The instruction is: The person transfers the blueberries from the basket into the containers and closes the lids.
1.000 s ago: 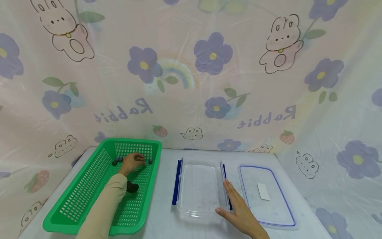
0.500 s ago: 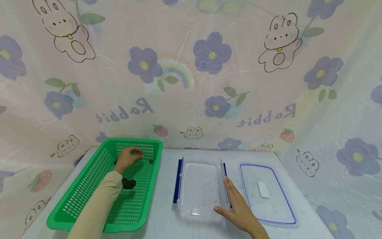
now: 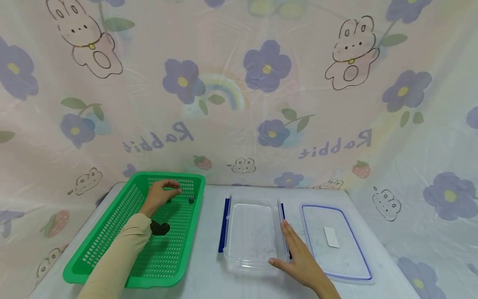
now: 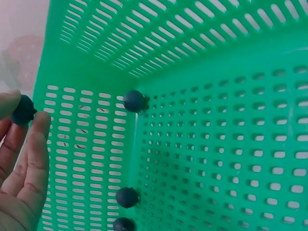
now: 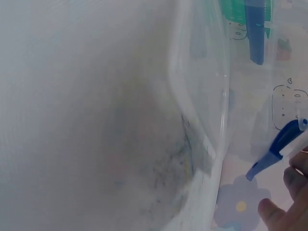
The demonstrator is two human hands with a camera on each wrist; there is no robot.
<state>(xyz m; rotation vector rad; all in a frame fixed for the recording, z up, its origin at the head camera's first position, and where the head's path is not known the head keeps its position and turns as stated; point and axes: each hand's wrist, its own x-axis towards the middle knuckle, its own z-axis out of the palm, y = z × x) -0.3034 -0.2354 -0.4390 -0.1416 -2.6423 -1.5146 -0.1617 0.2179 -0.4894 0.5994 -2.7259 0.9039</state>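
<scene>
Left hand point(image 3: 158, 195) pinches 1 dark berry point(image 4: 22, 110) at its fingertips, above the far end of the green basket point(image 3: 101, 232); 3 more berries lie on the mesh. Right hand point(image 3: 300, 259) rests flat with straight fingers against the clear box point(image 3: 251, 265). I judge the pinch should be gentle, with the box steadied firmly.

I count one green basket point(image 3: 112, 245), one clear box point(image 3: 251, 236) with two blue clips on its sides, and one clear lid point(image 3: 336, 245) with a single white tag on it. I count four small dark balls point(image 4: 134, 100) from the left wrist: three lying in the basket, one pinched in my left hand point(image 3: 158, 195). I see two hands; my right hand point(image 3: 300, 261) holds nothing.
</scene>
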